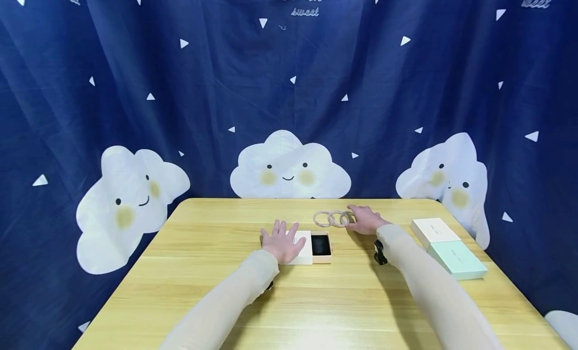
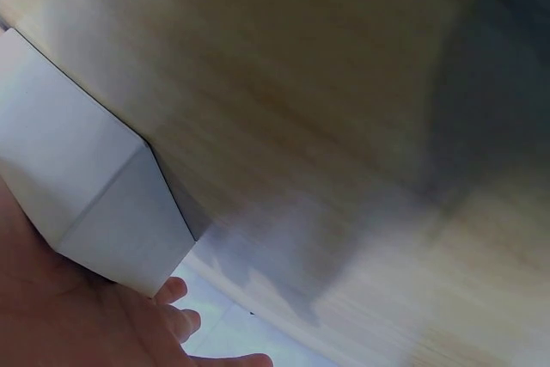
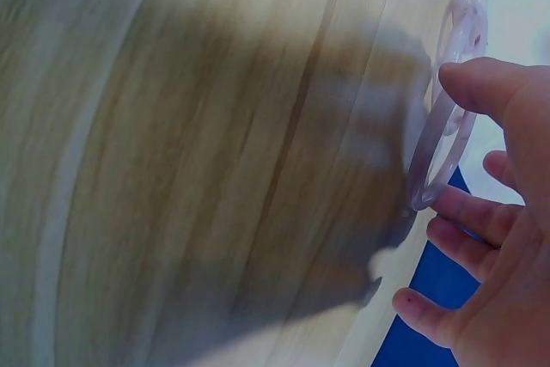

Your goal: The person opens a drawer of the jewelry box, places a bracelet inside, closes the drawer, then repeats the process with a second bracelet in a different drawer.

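Note:
A white sleeve box (image 1: 303, 254) lies on the table with its drawer slid out to the right, showing a black lining (image 1: 321, 245). My left hand (image 1: 282, 243) rests on the sleeve with fingers spread; the left wrist view shows the white box (image 2: 86, 135) beside the palm. Three pale bangles (image 1: 322, 219) lie in an overlapping row behind the box. At the row's right end is my right hand (image 1: 367, 220). In the right wrist view, its thumb and index fingertip are at opposite sides of the nearest bangle (image 3: 421, 165), the other fingers loosely extended.
On the table's right side lie a cream box (image 1: 435, 232) and a mint green box (image 1: 457, 259), edge to edge. A blue curtain (image 1: 289, 99) with cloud prints hangs behind the wooden table (image 1: 217, 229).

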Motion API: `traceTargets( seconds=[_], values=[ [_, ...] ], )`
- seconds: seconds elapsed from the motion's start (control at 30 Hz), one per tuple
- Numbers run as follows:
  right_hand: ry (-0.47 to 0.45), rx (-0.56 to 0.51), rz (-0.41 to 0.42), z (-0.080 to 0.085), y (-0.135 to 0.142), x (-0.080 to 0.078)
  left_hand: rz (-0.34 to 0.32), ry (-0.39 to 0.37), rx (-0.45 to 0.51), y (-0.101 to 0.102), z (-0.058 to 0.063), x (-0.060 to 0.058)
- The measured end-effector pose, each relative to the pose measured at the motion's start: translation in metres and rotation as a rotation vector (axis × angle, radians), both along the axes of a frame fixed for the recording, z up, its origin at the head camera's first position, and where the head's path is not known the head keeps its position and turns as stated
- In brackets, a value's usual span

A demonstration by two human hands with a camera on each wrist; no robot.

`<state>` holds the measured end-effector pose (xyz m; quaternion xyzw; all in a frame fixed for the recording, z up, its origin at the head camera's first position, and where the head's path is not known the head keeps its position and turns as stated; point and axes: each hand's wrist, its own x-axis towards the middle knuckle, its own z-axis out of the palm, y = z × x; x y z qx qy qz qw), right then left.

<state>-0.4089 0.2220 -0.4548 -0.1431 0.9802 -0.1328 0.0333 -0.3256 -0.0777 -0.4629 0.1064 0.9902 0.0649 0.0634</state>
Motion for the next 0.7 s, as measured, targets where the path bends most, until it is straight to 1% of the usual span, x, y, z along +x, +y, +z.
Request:
traceTargets(
  seconds=[0.1,0.2,0.53,0.7],
  values=[
    [0.015,0.0,0.004,0.0,0.0,0.002,0.001,0.01,-0.001,0.0,-0.003,-0.001],
    [0.035,-0.001,0.015,0.002,0.001,0.004,-0.001,0.002,-0.002,0.001,-0.002,-0.002],
    [0.063,-0.011,0.05,0.013,0.003,0.012,-0.007,0.018,0.004,-0.001,0.01,0.008],
    [0.06,-0.002,0.038,0.016,0.006,0.016,-0.008,0.025,0.016,-0.001,0.01,0.009]
  ],
)
